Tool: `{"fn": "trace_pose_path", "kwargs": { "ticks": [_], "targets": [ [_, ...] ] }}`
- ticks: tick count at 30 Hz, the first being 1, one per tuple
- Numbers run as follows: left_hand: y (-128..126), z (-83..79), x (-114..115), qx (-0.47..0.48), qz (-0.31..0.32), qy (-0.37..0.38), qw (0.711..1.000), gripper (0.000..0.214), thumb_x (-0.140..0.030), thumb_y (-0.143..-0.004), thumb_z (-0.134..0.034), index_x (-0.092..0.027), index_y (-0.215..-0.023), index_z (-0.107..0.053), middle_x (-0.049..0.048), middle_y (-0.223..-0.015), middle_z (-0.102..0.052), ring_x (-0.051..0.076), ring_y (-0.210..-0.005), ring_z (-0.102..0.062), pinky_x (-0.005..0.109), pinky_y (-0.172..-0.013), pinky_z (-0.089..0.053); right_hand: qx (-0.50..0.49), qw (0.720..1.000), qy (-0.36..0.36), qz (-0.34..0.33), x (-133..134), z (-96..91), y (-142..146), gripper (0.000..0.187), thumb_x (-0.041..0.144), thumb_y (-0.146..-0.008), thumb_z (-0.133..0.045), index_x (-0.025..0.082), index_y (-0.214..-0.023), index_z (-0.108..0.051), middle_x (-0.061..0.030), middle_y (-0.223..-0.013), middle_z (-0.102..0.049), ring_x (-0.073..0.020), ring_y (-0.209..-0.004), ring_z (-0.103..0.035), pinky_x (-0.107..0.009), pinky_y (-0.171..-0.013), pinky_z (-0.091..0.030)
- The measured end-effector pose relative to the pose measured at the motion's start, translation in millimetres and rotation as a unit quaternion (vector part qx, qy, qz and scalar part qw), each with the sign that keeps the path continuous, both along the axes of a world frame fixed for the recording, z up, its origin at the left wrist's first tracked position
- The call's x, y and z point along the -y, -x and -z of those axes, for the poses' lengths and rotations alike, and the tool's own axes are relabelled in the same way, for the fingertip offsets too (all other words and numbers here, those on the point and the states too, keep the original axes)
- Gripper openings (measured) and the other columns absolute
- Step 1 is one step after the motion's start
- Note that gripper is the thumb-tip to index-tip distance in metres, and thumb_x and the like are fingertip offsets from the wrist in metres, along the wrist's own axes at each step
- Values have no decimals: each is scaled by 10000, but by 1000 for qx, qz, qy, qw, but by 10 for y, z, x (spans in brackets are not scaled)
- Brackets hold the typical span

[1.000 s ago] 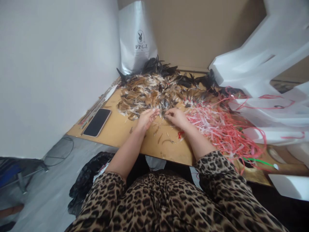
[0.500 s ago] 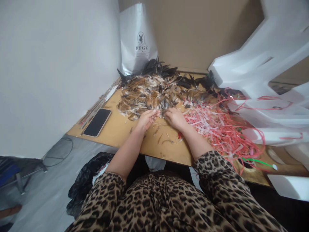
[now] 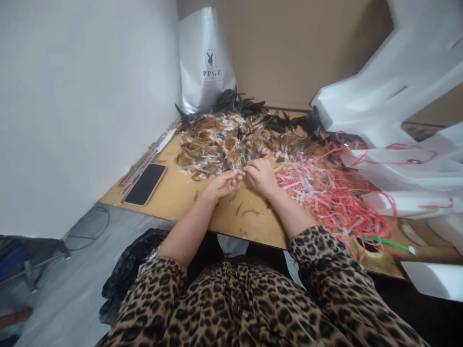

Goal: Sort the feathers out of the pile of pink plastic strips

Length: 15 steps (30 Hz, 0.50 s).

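My left hand point(image 3: 226, 183) is closed in a pinch just in front of the feather pile, palm turned partly up. A small pale bit, which looks like the quill end of a feather point(image 3: 241, 172), shows at its fingertips. Beside it, my right hand point(image 3: 261, 177) is closed with its fingers curled down, fingertips meeting those of the left. Whatever is between the right fingers is hidden. Behind both hands spreads a heap of brown and pale feathers point(image 3: 213, 144), with long black feathers point(image 3: 237, 102) along its back.
Red and pale plastic strips point(image 3: 325, 193) lie tangled at right, near white foam-like pieces point(image 3: 361, 106). A phone point(image 3: 146, 184) lies on the tabletop point(image 3: 184, 202) at left. A silver-white bag point(image 3: 204, 53) stands at the back. Loose feather bits point(image 3: 249, 211) lie near the front edge.
My hands have come together until the fingertips meet. The left has shifted slightly right and nearer to me, its fingers turned further up; the right has moved slightly left.
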<state>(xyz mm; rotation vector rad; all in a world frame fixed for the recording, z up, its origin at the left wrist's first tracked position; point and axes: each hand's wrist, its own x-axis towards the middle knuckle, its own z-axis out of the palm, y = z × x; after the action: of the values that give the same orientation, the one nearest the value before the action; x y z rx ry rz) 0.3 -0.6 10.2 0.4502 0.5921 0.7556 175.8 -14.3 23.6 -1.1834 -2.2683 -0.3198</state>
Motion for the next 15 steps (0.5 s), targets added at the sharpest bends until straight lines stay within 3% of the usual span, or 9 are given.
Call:
{"fn": "trace_pose_path", "kwargs": {
  "ticks": [4, 7, 10, 13, 15],
  "targets": [
    [-8, -16, 7, -7, -16, -31, 999, 139, -63, -790, -513, -93, -795, -649, 45, -756, -651, 28, -619, -594, 76, -529, -436, -49, 999, 19, -15, 6, -10, 19, 233, 291, -856, -419, 215, -928, -627, -78, -955, -590, -194, -887, -460, -344, -774, -321],
    [-7, -22, 8, -38, -39, -81, 995, 100, -82, -766, -555, -85, -773, -655, 50, -731, -651, 27, -597, -578, 92, -543, -433, -201, 978, 56, -4, -1, -16, 40, 221, 314, -826, -458, 196, -910, -625, -80, -927, -589, -185, -867, -493, -338, -772, -364],
    [-10, -21, 7, -81, -61, -148, 984, 73, -143, -713, -632, -81, -740, -662, 65, -745, -665, 45, -598, -579, 129, -553, -434, -398, 898, 184, 23, -13, -26, 62, 265, 415, -770, -515, 173, -811, -616, -37, -742, -583, -139, -660, -494, -279, -617, -394],
    [-30, -14, 15, -126, -76, -202, 968, 134, -202, -657, -686, -86, -721, -666, 77, -748, -679, 70, -609, -592, 162, -557, -429, -496, 786, 369, 8, -10, -42, 86, 341, 503, -696, -570, 164, -665, -584, 32, -504, -472, -72, -437, -351, -216, -426, -264],
    [-50, -10, 27, -165, -76, -230, 956, 163, -228, -637, -701, -86, -707, -665, 74, -702, -677, 78, -583, -589, 174, -545, -421, -521, 727, 447, -11, -2, -48, 107, 347, 503, -660, -605, 162, -613, -564, 53, -442, -421, -47, -379, -271, -207, -384, -166]
  ]
}}
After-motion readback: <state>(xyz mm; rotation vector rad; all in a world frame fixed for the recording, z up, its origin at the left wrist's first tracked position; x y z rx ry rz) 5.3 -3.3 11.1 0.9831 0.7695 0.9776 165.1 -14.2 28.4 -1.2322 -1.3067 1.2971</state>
